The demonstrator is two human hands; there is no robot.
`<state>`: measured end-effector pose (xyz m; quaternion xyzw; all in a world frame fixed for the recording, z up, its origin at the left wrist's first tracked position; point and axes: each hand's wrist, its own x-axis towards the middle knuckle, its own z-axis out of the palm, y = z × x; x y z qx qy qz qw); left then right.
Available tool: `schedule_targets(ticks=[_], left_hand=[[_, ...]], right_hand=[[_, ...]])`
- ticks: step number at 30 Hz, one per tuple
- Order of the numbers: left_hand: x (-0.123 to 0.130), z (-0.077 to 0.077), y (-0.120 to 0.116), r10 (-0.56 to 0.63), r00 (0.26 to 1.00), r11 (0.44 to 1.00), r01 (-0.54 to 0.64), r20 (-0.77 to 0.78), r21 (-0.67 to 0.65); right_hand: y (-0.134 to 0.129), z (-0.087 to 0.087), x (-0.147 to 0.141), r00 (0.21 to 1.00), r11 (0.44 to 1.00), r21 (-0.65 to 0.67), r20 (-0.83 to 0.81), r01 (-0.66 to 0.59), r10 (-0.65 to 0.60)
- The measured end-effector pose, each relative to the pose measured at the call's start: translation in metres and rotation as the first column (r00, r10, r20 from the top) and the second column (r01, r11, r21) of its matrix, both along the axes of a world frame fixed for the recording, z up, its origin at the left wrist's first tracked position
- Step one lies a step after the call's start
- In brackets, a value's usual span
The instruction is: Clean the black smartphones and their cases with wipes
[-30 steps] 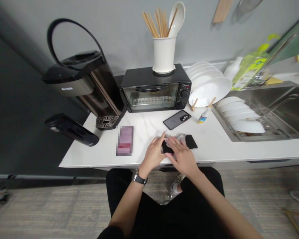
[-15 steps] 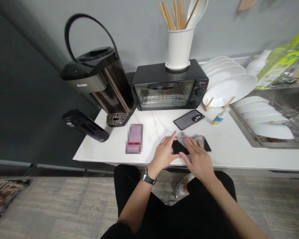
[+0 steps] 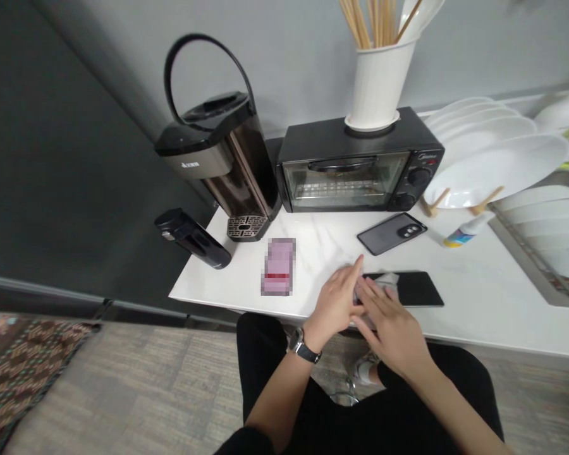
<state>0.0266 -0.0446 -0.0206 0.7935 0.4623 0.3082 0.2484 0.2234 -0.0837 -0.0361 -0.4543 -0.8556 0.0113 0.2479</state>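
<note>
A black phone (image 3: 420, 289) lies flat near the counter's front edge. My right hand (image 3: 391, 322) presses a grey cloth (image 3: 387, 281) onto the phone's left part, its fingers stretched over the cloth. At the phone's left end, my left hand (image 3: 337, 302) rests with thumb and fingers apart, steadying it; a watch is on that wrist. Behind the phone lies a grey phone case (image 3: 392, 234) with camera holes. To its right stands a small spray bottle (image 3: 468, 230) with a blue and yellow label. A pink, pixelated item (image 3: 279, 266) lies left of my hands.
A black toaster oven (image 3: 355, 167) bears a white cup (image 3: 382, 85) of chopsticks. At the left are a water dispenser (image 3: 222, 158) and a dark thermos (image 3: 193, 239). White plates (image 3: 502, 164) stand in a rack at the right, beside the sink edge (image 3: 540, 272).
The view has shifted, so most things appear farther right. My right hand and the cloth have slid left along the phone, baring its right part.
</note>
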Motion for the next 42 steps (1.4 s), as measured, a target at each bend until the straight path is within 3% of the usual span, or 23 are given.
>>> schedule_targets(ticks=[2,3,6,8,11,14,16,18,21,24,27,31,34,38,40,42], left_hand=[[0.000,0.001,-0.001,0.009,1.000,1.000,-0.009,-0.008,-0.010],[0.000,0.001,0.000,0.011,1.000,1.000,-0.011,-0.006,-0.013],[0.000,0.002,0.001,0.004,1.000,1.000,-0.004,0.011,-0.006],[-0.001,0.002,0.001,-0.005,1.000,1.000,0.005,0.022,0.002],[-0.003,0.002,0.001,-0.027,0.999,1.000,0.027,0.031,0.006],[-0.003,0.002,0.002,-0.011,1.000,1.000,0.011,0.021,-0.014],[-0.003,0.001,0.003,-0.001,1.000,1.000,0.001,0.013,-0.019],[-0.002,0.001,0.003,-0.008,1.000,1.000,0.008,0.014,-0.018],[-0.002,0.002,0.003,-0.010,1.000,1.000,0.011,0.019,-0.029],[-0.002,0.003,0.002,-0.006,1.000,0.999,0.007,0.017,-0.032],[-0.002,0.004,0.002,0.002,1.000,0.999,-0.001,0.010,-0.044],[-0.003,0.004,0.004,0.013,1.000,0.999,-0.012,0.017,-0.050],[-0.003,0.001,0.006,0.017,1.000,0.997,-0.015,0.021,-0.070],[-0.003,0.002,0.007,-0.010,1.000,0.997,0.010,0.005,-0.075],[-0.002,0.004,0.007,0.011,1.000,0.997,-0.011,-0.011,-0.077],[-0.001,0.006,0.007,0.028,0.999,0.996,-0.029,-0.022,-0.080]], right_hand=[[-0.006,0.000,0.010,0.997,0.996,-0.042,0.025,-0.076,0.078],[-0.006,0.000,0.020,0.998,0.998,-0.045,0.031,-0.051,0.052],[0.003,-0.001,0.036,0.981,0.981,0.022,0.011,0.194,-0.194],[0.012,-0.001,0.023,0.970,0.968,0.047,-0.012,0.245,-0.244],[0.012,0.000,-0.009,0.997,0.997,0.022,0.002,0.076,-0.076],[-0.003,0.001,0.000,0.998,0.998,-0.037,0.037,-0.044,0.045],[-0.010,0.001,0.026,0.999,0.999,-0.049,0.051,0.017,-0.015],[-0.009,0.002,0.045,0.985,0.986,-0.022,0.041,0.167,-0.166],[0.001,0.003,0.031,0.962,0.962,0.009,-0.005,0.272,-0.272],[0.000,0.005,-0.005,0.998,0.998,-0.036,-0.020,0.059,-0.059],[-0.010,0.006,0.002,0.998,0.994,-0.098,-0.004,-0.056,0.055],[-0.006,0.007,0.044,0.981,0.979,-0.065,-0.005,0.193,-0.194],[0.004,0.011,0.025,0.952,0.952,-0.069,-0.052,0.297,-0.301],[0.002,0.016,-0.017,0.993,0.987,-0.158,-0.116,0.012,-0.031],[-0.007,0.017,-0.006,0.992,0.983,-0.178,-0.127,-0.048,0.025],[-0.012,0.017,0.022,0.993,0.983,-0.178,-0.104,0.038,-0.057]])
